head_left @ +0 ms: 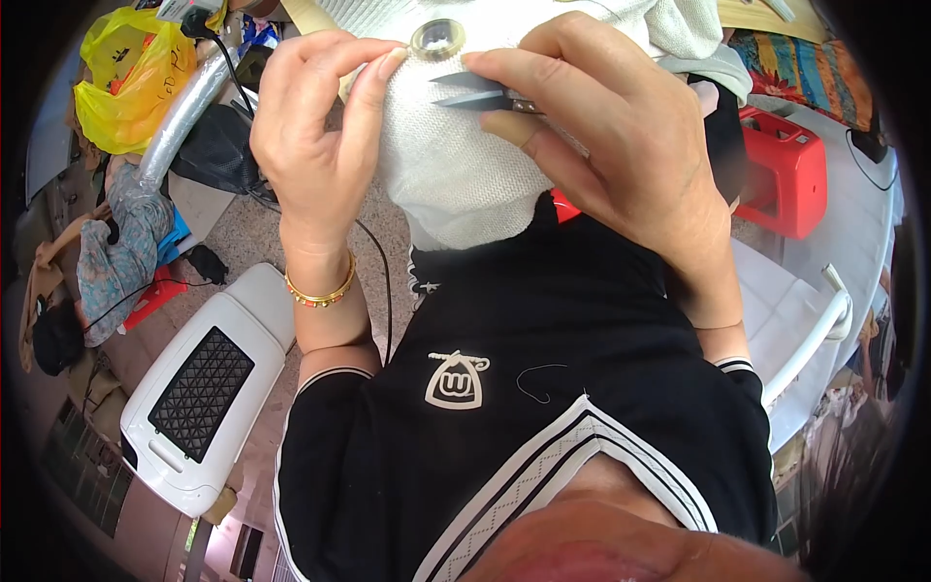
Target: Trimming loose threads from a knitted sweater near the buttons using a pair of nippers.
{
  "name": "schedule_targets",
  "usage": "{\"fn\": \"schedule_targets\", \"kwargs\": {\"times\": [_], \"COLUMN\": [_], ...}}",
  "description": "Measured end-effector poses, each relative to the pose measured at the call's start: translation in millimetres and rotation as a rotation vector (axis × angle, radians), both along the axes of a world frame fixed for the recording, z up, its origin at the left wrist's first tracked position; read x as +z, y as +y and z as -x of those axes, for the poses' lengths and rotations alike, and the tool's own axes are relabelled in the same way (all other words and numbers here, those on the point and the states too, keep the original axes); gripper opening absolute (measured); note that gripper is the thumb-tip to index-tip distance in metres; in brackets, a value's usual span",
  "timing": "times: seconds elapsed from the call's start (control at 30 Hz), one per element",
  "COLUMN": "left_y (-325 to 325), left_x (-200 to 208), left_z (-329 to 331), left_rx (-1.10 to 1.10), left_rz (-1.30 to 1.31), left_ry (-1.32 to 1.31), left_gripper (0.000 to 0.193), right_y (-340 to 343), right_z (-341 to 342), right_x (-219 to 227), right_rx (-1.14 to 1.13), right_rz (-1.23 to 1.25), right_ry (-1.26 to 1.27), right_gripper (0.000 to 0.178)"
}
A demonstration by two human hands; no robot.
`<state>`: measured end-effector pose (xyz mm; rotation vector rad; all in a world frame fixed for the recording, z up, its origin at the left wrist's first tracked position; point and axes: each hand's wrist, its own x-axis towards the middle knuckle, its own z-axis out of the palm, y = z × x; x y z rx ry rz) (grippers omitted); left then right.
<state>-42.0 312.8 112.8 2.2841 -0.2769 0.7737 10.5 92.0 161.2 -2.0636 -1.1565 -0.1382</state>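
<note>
White knitted fabric (461, 179) hangs between my hands at the top middle and drapes towards my lap. On its upper part is a round, glassy piece (438, 41) with a dark ring and a pale rim. My left hand (315, 131) is closed in a pinch just left of that piece; whatever lies between thumb and forefinger is too small to make out. In my right hand (621, 121) is a pair of thread snips (475, 100), gripped between thumb and fingers. Its blades point left over the knit, spread apart, a little below the round piece.
A yellow plastic bag (131, 82) is at the upper left, beside a silvery tube (184, 121). Below stands a white appliance with a black grille (204, 393). A black cable (386, 281) hangs near my left arm. Red plastic furniture (800, 175) stands at the right.
</note>
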Motion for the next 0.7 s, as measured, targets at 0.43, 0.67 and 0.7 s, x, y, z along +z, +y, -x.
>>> {"fn": "schedule_targets", "kwargs": {"times": [0.43,0.67,0.7], "left_y": [-3,-3,-2], "left_x": [-3,-3,-5], "left_z": [1,-4,-7], "left_rx": [-0.046,0.057,0.053], "left_rz": [0.184,-0.140,-0.141], "left_ry": [0.149,-0.139,-0.138], "left_gripper": [0.013,0.010,0.010], "right_y": [2,3,3], "right_z": [-5,-5,-5], "right_x": [23,23,23], "right_rx": [-0.065,-0.078,-0.075], "right_rz": [0.068,0.093,0.092], "right_ry": [0.150,0.121,0.121], "right_gripper": [0.032,0.032,0.032]}}
